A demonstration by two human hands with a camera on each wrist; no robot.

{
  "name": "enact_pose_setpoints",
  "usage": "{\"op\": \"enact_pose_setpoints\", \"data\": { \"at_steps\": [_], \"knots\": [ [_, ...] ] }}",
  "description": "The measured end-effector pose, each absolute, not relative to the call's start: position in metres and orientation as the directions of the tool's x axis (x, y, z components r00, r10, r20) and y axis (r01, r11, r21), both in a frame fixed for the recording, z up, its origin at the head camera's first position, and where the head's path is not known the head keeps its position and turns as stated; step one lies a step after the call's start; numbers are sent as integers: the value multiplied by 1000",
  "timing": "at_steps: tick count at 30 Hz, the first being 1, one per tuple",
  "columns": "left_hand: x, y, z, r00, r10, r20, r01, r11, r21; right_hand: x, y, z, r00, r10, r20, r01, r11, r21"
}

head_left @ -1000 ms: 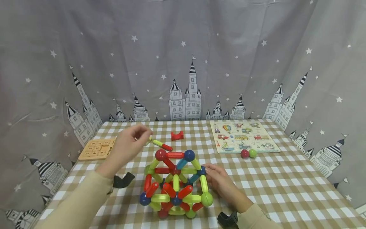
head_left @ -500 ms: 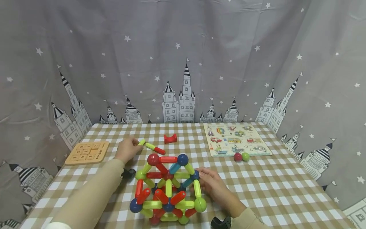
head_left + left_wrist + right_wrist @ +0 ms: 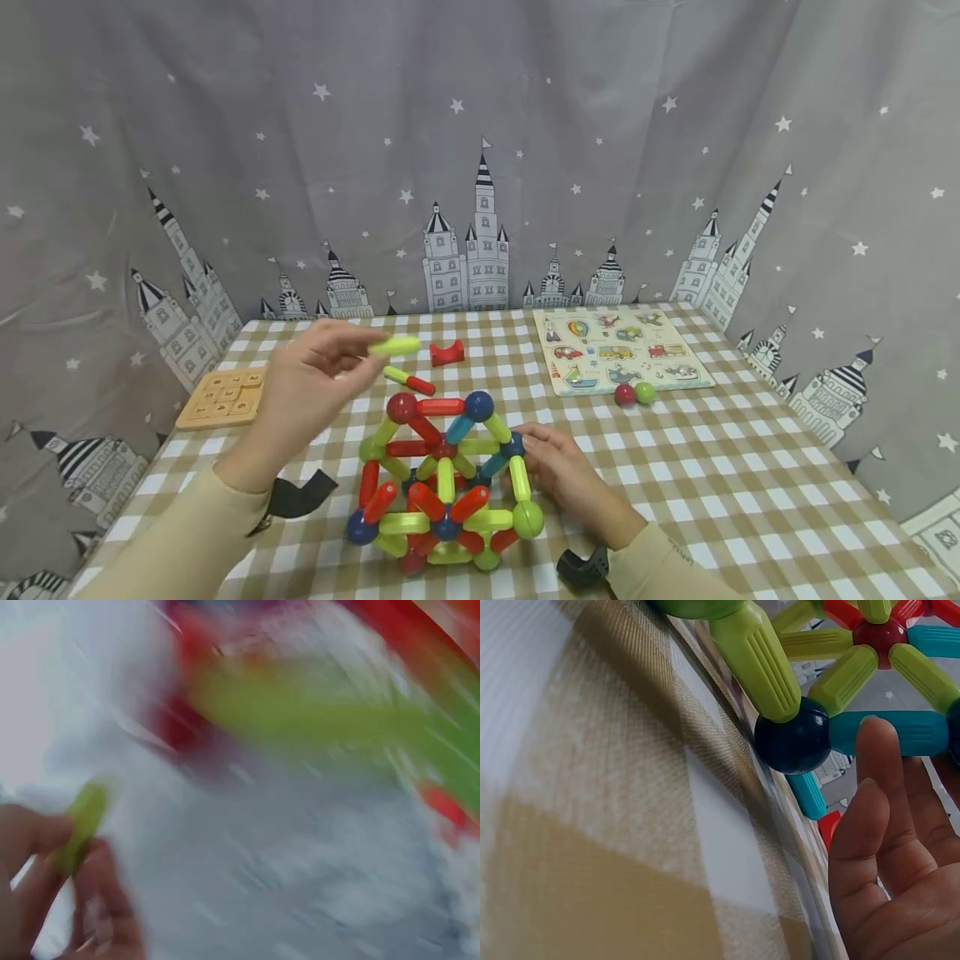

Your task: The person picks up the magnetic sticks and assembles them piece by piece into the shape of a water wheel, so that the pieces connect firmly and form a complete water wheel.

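Observation:
My left hand (image 3: 318, 379) is raised above the table's left part. Its thumb and fingers pinch a lime-green magnetic stick (image 3: 396, 345), which also shows in the blurred left wrist view. In front of me stands a magnetic stick-and-ball structure (image 3: 446, 492) of red, lime, blue and teal pieces. Several red sticks on its near side point up with free ends. At its right side, my right hand (image 3: 570, 479) holds it by an upper dark-blue ball (image 3: 513, 444). In the right wrist view, fingers (image 3: 881, 750) touch a teal stick; the thumb's contact is hidden.
Behind the structure lie a lime-and-red stick pair (image 3: 409, 381) and a red curved block (image 3: 447, 353). A wooden number puzzle (image 3: 258, 377) is at left. At right back are a picture puzzle board (image 3: 555, 367), a red ball (image 3: 624, 394) and a green ball (image 3: 645, 392).
My left hand reached down to the lime-green stick behind the structure, took hold of it and lifted it toward me. My right hand has stayed at the structure's right side.

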State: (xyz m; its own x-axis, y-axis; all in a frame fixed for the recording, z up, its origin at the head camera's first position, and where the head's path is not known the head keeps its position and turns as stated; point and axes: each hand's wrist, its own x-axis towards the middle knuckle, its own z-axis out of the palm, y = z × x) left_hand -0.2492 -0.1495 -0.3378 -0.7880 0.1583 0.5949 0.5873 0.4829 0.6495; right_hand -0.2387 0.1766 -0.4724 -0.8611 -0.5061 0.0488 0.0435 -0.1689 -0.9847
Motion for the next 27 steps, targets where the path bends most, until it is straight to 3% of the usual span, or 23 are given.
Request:
{"op": "enact_pose_setpoints", "data": {
  "at_steps": [4,6,8,13,22,24,27],
  "knots": [
    [-206,-104,-305,-626,611,484,773,403,490,-240,178,-468,-857,-514,51,33,-152,-988],
    [-194,-85,-302,-563,732,383,805,381,455,-240,177,-469,-845,-530,66,25,-164,-986],
    [-186,-72,-302,-541,791,288,810,398,430,-239,175,-471,-834,-545,82,21,-180,-983],
    [-183,-53,-313,-534,834,137,806,454,381,-240,175,-475,-833,-546,88,18,-187,-982],
    [-185,-48,-326,-555,826,99,771,467,433,-239,176,-471,-840,-537,81,10,-165,-986],
    [-183,-54,-327,-563,819,113,769,469,435,-239,176,-470,-842,-533,78,12,-163,-987],
    [-179,-74,-329,-567,775,279,792,419,445,-238,175,-471,-847,-527,60,25,-152,-988]
  ]
}}
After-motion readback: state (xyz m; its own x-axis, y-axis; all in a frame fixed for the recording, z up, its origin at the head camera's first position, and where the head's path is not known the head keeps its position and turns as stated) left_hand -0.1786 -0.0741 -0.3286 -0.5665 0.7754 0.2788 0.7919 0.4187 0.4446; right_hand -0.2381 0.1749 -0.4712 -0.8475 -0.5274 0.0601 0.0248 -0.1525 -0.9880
